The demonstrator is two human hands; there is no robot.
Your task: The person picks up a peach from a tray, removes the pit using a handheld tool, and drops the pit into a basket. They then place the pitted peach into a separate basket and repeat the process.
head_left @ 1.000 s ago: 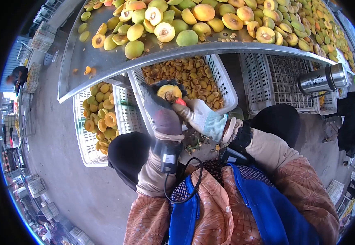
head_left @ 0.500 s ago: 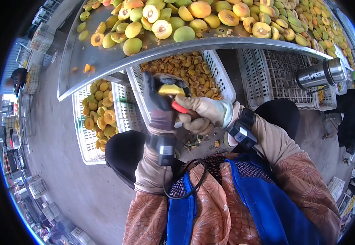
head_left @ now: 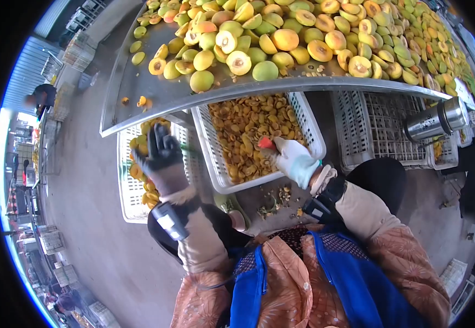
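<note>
My left hand (head_left: 162, 158), in a dark glove, is over the left white crate (head_left: 132, 212) with its fingers spread. Yellow-orange halved fruit (head_left: 149, 188) shows in that crate, partly hidden by the hand. In a pale glove, my right hand (head_left: 295, 159) is closed on a small red-handled tool (head_left: 266, 143), whose working end I cannot make out. That hand is above the right side of the middle white crate (head_left: 254, 185), which holds many small brownish-yellow fruit pieces (head_left: 245, 134).
A metal table (head_left: 158, 104) stands ahead, heaped with green and yellow fruit halves (head_left: 265, 71). Under its right side is a grey-white crate (head_left: 379, 128) beside a steel flask (head_left: 437, 119). Scraps (head_left: 273, 199) lie on the floor. A person (head_left: 42, 98) is far left.
My hands were together at a yellow fruit piece and have moved apart. The left went left to the left crate and opened; the right moved right, keeping the red-handled tool.
</note>
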